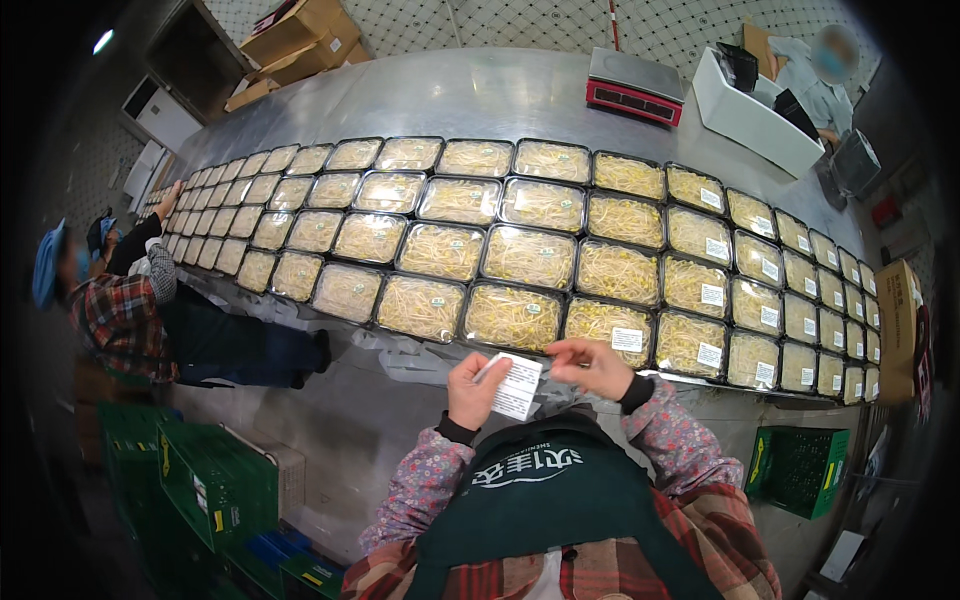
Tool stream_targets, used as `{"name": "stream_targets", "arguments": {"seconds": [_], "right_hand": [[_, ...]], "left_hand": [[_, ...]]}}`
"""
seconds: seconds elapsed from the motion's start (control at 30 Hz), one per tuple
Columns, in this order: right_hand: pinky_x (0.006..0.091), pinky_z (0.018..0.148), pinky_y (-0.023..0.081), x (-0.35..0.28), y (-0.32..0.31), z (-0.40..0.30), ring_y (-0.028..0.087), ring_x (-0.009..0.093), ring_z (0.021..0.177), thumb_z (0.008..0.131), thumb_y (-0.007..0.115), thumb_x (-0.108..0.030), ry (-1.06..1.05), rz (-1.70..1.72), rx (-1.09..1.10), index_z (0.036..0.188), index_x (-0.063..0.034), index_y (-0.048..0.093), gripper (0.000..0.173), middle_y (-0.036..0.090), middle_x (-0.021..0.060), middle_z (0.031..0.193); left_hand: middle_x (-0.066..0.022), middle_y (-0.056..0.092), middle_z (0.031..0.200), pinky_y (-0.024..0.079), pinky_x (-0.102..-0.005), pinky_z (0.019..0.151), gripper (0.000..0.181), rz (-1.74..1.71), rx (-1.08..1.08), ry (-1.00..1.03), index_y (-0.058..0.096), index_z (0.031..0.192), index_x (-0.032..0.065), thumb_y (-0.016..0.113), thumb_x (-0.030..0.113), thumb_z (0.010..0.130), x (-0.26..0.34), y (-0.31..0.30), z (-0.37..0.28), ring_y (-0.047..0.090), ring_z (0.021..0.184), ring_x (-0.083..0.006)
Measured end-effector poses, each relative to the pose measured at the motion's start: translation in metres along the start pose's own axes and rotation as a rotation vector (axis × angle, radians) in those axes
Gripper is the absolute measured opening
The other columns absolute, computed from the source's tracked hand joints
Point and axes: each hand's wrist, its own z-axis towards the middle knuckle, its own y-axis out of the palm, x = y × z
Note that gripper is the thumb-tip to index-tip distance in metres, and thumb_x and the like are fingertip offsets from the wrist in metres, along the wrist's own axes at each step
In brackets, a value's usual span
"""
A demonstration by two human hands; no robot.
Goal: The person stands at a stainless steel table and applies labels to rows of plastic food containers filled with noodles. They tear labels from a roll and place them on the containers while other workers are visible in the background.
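Between thumb and fingers, my left hand (475,390) grips a sheet of white printed labels (516,386) in front of my apron. Close to its right, my right hand (594,367) is raised with thumb and forefinger near each other; whether a label is between them is unclear. Beyond both hands, plastic-wrapped black trays of bean sprouts (513,315) stand in long rows on a steel table (450,90). A white label (627,340) lies on the front tray just beyond my right hand. Trays farther right bear similar white labels; those to the left show small green stickers.
A red scale (634,86) and a white foam box (757,112) stand at the table's back. Co-workers are at the left (124,322) and upper right (814,82). Green crates (217,480) are at lower left, another crate (799,469) at right. Cardboard boxes (304,45) stand at upper left.
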Motion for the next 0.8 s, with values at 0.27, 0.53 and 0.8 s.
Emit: {"name": "stream_targets", "arguments": {"seconds": [0.27,0.53,0.8], "right_hand": [[0.0209,0.046,0.04,0.049,0.004,0.054,0.052,0.005,0.051,0.077,0.071,-0.016,0.146,-0.034,0.132,0.078,-0.0002,0.065,0.016,0.061,0.0016,0.061],[0.0409,0.059,0.049,0.047,0.006,0.091,0.062,0.031,0.064,0.069,0.072,-0.044,0.098,-1.141,0.237,0.073,-0.0017,0.064,0.043,0.063,0.0155,0.066],[0.0198,0.059,0.044,0.004,0.03,0.049,0.056,0.005,0.069,0.08,0.069,-0.023,0.137,0.124,-0.303,0.107,-0.0011,0.062,0.036,0.063,0.0004,0.081]], "left_hand": [[-0.0003,0.061,0.071,0.043,-0.0199,0.059,0.017,0.129,-0.2,-0.135,0.062,0.077,-0.0012,0.072,0.012,0.076,-0.011,-0.032,-0.003,0.053,0.064,-0.004],[-0.0015,0.062,0.08,0.043,-0.0195,0.063,0.012,0.053,-0.181,-0.053,0.062,0.084,-0.0003,0.066,0.011,0.082,-0.003,-0.059,0.005,0.055,0.072,-0.0048],[-0.0057,0.062,0.095,0.045,-0.0223,0.073,0.016,-0.078,-0.33,-0.044,0.054,0.095,0.0016,0.063,0.008,0.083,-0.002,-0.067,0.02,0.056,0.084,-0.0077]]}}
